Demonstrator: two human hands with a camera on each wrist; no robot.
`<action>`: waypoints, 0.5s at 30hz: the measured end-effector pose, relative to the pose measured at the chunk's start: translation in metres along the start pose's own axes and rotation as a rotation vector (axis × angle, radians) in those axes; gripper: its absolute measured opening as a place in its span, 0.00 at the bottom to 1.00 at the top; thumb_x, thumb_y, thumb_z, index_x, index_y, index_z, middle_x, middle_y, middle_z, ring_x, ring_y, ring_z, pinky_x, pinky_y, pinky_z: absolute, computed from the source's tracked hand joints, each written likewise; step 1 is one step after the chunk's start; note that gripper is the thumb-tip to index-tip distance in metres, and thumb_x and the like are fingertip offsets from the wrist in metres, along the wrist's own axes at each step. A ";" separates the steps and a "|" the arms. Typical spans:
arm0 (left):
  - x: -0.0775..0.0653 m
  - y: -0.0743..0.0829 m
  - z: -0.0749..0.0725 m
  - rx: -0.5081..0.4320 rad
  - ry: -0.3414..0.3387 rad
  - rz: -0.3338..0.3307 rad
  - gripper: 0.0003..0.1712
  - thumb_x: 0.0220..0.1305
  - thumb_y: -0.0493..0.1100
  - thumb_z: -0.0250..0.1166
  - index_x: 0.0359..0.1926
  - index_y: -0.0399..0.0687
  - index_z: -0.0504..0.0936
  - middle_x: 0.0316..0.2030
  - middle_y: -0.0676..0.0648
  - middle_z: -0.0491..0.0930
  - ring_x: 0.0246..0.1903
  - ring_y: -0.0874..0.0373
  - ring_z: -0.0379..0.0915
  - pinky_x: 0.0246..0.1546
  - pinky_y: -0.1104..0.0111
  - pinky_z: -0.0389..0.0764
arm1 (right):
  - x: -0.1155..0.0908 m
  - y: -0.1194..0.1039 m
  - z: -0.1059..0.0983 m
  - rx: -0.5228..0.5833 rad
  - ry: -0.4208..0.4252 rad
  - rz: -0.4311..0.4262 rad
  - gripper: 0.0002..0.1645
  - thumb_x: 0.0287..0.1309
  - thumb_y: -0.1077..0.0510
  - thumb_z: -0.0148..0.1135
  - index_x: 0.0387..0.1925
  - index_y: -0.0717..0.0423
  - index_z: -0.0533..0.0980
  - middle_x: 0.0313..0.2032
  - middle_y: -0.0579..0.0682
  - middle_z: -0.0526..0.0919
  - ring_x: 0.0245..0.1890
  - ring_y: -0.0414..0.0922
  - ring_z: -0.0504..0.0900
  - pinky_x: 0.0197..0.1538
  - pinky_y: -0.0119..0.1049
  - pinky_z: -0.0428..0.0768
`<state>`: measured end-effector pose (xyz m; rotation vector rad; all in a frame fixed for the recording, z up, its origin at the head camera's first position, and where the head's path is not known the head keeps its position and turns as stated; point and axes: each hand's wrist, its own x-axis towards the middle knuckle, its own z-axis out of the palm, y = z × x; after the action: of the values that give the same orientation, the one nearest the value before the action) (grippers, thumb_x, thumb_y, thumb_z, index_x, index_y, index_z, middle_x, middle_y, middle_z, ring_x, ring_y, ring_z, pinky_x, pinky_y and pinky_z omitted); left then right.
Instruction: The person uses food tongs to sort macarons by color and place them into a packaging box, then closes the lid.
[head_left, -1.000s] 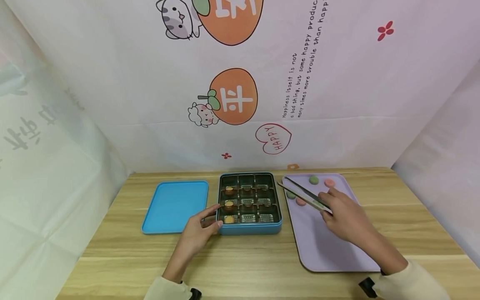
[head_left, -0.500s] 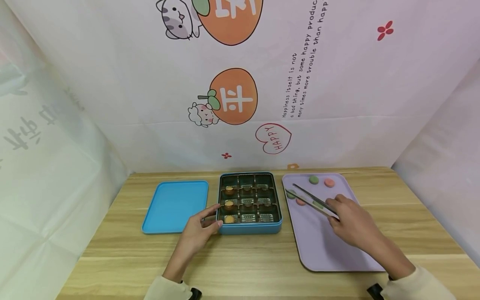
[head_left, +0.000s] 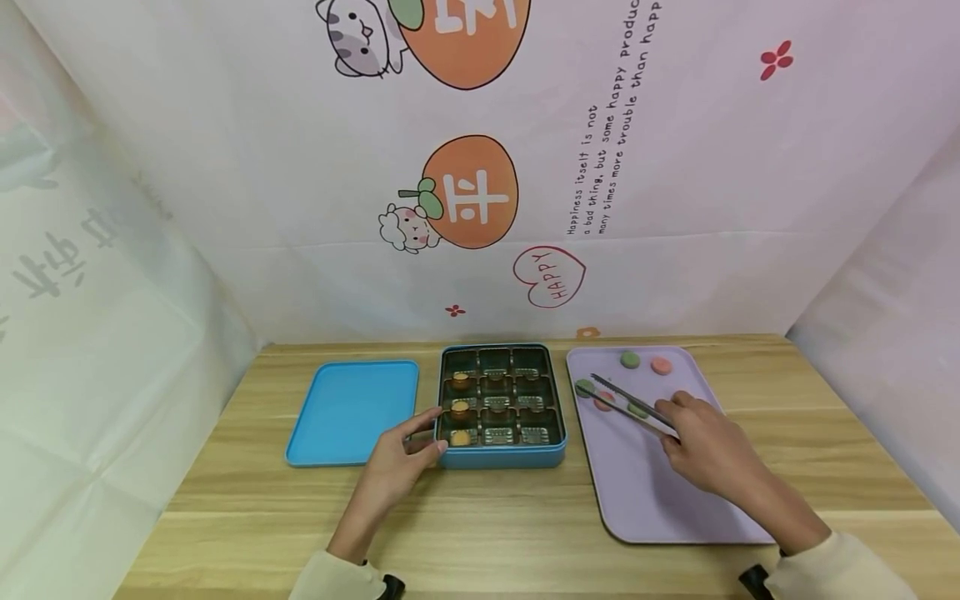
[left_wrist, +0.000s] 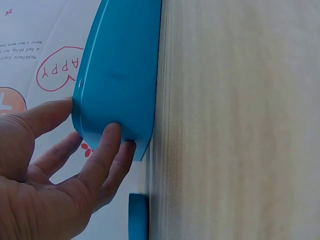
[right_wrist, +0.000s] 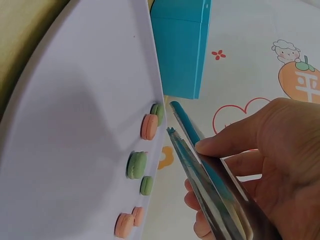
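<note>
My left hand [head_left: 397, 458] rests at the front left corner of a blue tin [head_left: 510, 457]. In the left wrist view its thumb touches the rim and its fingers lie against the side wall. Three yellow-brown macarons [head_left: 461, 437] sit in the left column of the tin's divided insert. My right hand [head_left: 705, 442] holds metal tongs [right_wrist: 197, 182] over a lilac tray [head_left: 637, 492]. The tongs' tips are spread apart with nothing between them, near a green macaron [head_left: 584, 388] and a pink macaron [right_wrist: 149, 127]. Another green macaron [right_wrist: 137, 165] lies partly behind the tongs in the head view.
A flat blue lid [head_left: 352, 414] lies left of the tin on the wooden table [head_left: 480, 533]. At the tray's far end are a green macaron [head_left: 630, 359] and a pink macaron [head_left: 661, 365]. A printed cloth [head_left: 300, 167] stands as a backdrop behind the table.
My right hand has drawn the tongs rightward and closer to me, from beside the tin's right edge to above the tray. The left hand stays at the tin.
</note>
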<state>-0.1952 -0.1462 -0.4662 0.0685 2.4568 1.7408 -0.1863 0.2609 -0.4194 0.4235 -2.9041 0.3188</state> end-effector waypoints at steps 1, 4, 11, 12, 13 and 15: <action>0.000 0.000 0.000 -0.001 -0.001 0.001 0.30 0.72 0.39 0.69 0.73 0.49 0.76 0.68 0.29 0.74 0.62 0.37 0.81 0.51 0.56 0.88 | 0.000 0.000 0.000 -0.002 -0.002 -0.001 0.14 0.50 0.69 0.71 0.41 0.62 0.82 0.31 0.51 0.78 0.27 0.44 0.72 0.24 0.41 0.70; 0.000 0.000 0.000 -0.003 -0.002 0.003 0.30 0.72 0.38 0.68 0.73 0.49 0.76 0.68 0.29 0.74 0.61 0.37 0.81 0.50 0.57 0.88 | 0.001 0.001 0.001 -0.006 -0.009 -0.004 0.14 0.50 0.69 0.71 0.41 0.62 0.82 0.31 0.50 0.77 0.27 0.44 0.72 0.24 0.41 0.70; 0.001 -0.001 0.000 -0.004 0.002 0.006 0.30 0.71 0.38 0.69 0.73 0.49 0.76 0.68 0.29 0.75 0.60 0.38 0.82 0.49 0.58 0.88 | 0.003 0.003 0.002 -0.009 -0.012 -0.024 0.12 0.49 0.69 0.70 0.38 0.62 0.82 0.30 0.50 0.77 0.26 0.44 0.71 0.26 0.40 0.70; 0.001 -0.001 0.000 -0.006 0.002 0.007 0.30 0.71 0.38 0.69 0.73 0.49 0.76 0.67 0.29 0.75 0.60 0.39 0.82 0.49 0.58 0.88 | 0.003 0.003 0.002 -0.009 -0.014 -0.024 0.12 0.49 0.69 0.70 0.38 0.61 0.82 0.30 0.50 0.77 0.26 0.44 0.70 0.26 0.40 0.70; 0.002 -0.001 0.000 -0.009 0.002 0.008 0.30 0.71 0.38 0.69 0.73 0.48 0.76 0.68 0.29 0.75 0.60 0.39 0.82 0.49 0.58 0.88 | 0.003 0.003 0.002 -0.010 -0.017 -0.024 0.12 0.49 0.69 0.71 0.38 0.61 0.82 0.30 0.50 0.77 0.26 0.43 0.70 0.26 0.40 0.70; 0.001 -0.001 0.000 -0.014 0.000 0.008 0.31 0.71 0.38 0.69 0.73 0.48 0.76 0.68 0.29 0.75 0.60 0.38 0.82 0.49 0.58 0.88 | 0.002 0.003 0.002 -0.013 -0.019 -0.024 0.11 0.50 0.69 0.71 0.38 0.61 0.82 0.30 0.49 0.76 0.26 0.43 0.70 0.25 0.40 0.69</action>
<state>-0.1965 -0.1464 -0.4678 0.0762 2.4471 1.7615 -0.1894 0.2628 -0.4219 0.4620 -2.9158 0.2939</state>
